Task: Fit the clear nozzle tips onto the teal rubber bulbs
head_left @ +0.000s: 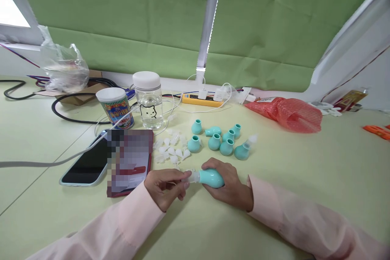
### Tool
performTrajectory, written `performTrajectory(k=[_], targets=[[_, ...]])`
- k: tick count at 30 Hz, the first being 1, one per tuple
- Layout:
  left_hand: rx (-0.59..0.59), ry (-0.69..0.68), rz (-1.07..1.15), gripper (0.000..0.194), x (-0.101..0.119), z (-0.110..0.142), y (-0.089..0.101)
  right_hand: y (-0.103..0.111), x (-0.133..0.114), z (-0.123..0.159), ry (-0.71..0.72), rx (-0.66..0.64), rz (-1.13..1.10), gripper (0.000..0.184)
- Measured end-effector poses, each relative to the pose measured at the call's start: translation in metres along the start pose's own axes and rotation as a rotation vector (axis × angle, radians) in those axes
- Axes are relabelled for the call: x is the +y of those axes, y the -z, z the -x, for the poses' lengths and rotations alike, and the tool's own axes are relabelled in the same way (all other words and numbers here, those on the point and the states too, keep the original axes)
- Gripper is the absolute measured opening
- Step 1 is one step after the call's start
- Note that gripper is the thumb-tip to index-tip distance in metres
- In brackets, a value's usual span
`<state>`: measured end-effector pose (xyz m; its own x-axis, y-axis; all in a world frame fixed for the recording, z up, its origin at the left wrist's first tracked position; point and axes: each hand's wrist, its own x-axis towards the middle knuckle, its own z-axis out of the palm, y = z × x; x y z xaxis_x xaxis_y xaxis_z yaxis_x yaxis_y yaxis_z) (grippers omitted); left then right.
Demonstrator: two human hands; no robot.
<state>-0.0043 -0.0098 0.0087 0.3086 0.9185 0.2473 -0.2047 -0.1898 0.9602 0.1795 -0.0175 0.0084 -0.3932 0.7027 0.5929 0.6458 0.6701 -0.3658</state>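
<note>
My right hand point(227, 185) is wrapped round a teal squeeze bulb point(211, 178), which lies sideways with its neck to the left. At that neck sits a clear plastic nozzle point(194, 177), pinched between the thumb and fingers of my left hand point(166, 187). Whether the nozzle is fully seated in the neck I cannot tell. Beyond my hands stand several more teal bulbs point(215, 142), most with their round openings up. One bulb point(242, 151) at the right of the group bears a clear tip point(252, 140). Small white and translucent tips point(172, 152) lie in a loose pile left of the bulbs.
A phone point(87, 164) and a red-edged device point(131, 166), partly blurred, lie at left beneath a grey cable point(61, 164). Behind them stand a can point(115, 107) and a water bottle point(148, 105). A yellow power strip point(201, 100) and red bubble wrap point(289, 115) lie along the back.
</note>
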Motion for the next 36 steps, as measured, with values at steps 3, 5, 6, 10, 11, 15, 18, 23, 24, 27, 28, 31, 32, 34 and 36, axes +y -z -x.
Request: performTrajectory(k=[3, 5, 6, 10, 11, 15, 18, 23, 24, 27, 28, 31, 32, 34, 36], targets=[[-0.025, 0.016, -0.007, 0.013, -0.001, 0.0, 0.002, 0.002, -0.004, -0.002, -0.024, -0.017, -0.075, 0.021], [-0.037, 0.027, -0.036, 0.013, -0.001, -0.001, 0.003, 0.003, -0.007, -0.005, -0.118, -0.053, -0.164, 0.02], [-0.042, 0.027, -0.055, 0.013, -0.001, -0.001, 0.004, 0.004, -0.009, -0.007, -0.185, -0.083, -0.221, 0.019], [-0.063, 0.023, -0.104, 0.013, 0.002, -0.003, 0.004, 0.005, -0.016, -0.013, -0.463, -0.207, -0.49, 0.017], [-0.068, 0.026, -0.101, 0.013, 0.002, -0.002, 0.004, 0.006, -0.017, -0.014, -0.519, -0.222, -0.55, 0.018], [-0.076, 0.027, -0.116, 0.015, 0.001, 0.001, 0.002, 0.008, -0.019, -0.015, -0.775, -0.367, -0.735, 0.026], [-0.089, -0.083, -0.218, 0.015, -0.001, 0.005, 0.002, 0.01, -0.018, -0.016, -0.95, -0.526, -0.766, 0.031], [-0.189, -0.358, -0.419, 0.017, -0.003, 0.008, 0.006, 0.014, -0.016, -0.019, -0.962, -0.63, -0.691, 0.029], [-0.211, -0.413, -0.471, 0.019, -0.003, 0.008, 0.007, 0.014, -0.016, -0.02, -0.947, -0.637, -0.674, 0.03], [-0.265, -0.543, -0.604, 0.022, -0.005, 0.007, 0.009, 0.014, -0.017, -0.02, -0.948, -0.652, -0.655, 0.033], [-0.273, -0.576, -0.629, 0.022, -0.006, 0.007, 0.009, 0.014, -0.017, -0.02, -0.958, -0.655, -0.665, 0.033], [-0.28, -0.632, -0.64, 0.023, -0.006, 0.009, 0.008, 0.014, -0.02, -0.019, -0.962, -0.657, -0.714, 0.029], [-0.279, -0.633, -0.63, 0.023, -0.004, 0.01, 0.008, 0.015, -0.021, -0.019, -0.958, -0.662, -0.753, 0.028], [-0.258, -0.606, -0.608, 0.023, 0.004, 0.01, 0.01, 0.018, -0.026, -0.019, -0.972, -0.678, -0.883, 0.029], [-0.192, -0.564, -0.618, 0.026, 0.014, 0.006, 0.014, 0.022, -0.03, -0.019, -0.991, -0.632, -1.0, 0.033]])
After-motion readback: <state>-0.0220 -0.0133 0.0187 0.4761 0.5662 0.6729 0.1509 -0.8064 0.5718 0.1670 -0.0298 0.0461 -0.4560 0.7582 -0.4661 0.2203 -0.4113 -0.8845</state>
